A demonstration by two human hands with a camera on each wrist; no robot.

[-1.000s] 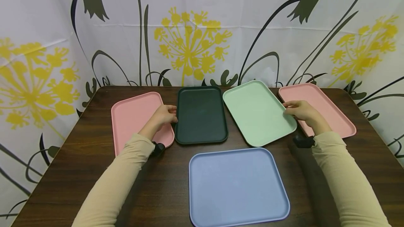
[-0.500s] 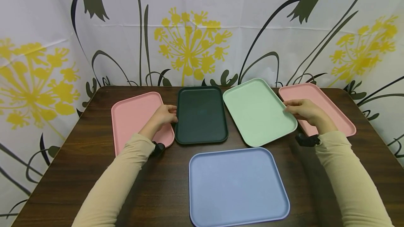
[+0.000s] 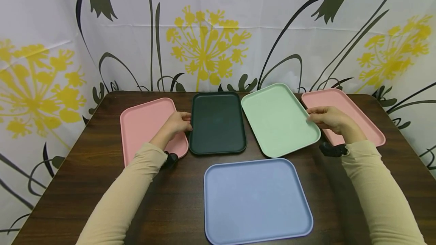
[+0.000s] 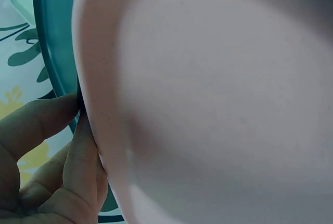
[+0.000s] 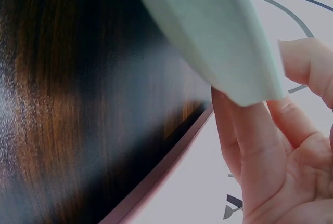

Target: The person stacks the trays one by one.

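Observation:
My left hand [image 3: 177, 123] reaches over the left pink tray [image 3: 145, 119]. Its thumb and fingertips pinch the left rim of the dark green tray [image 3: 218, 124]; in the left wrist view the pink tray partly hides the fingers [image 4: 80, 156]. On the other side, my right hand [image 3: 332, 120] grips the right edge of the light green tray [image 3: 279, 120]. The right wrist view has its fingers [image 5: 255, 141] under the tray's raised edge and the thumb at the upper side. A blue tray [image 3: 257, 201] lies flat at the front, in landscape.
Partly beneath my right hand lies a second pink tray [image 3: 344, 110], at the far right. The trays stand on a dark wooden table [image 3: 163, 207]. A white cloth with flower prints [image 3: 272, 29] hangs behind the table's back edge.
The light green tray has risen slightly and shifted a little, with my right hand moving along with it. The left hand and the other trays have stayed in place.

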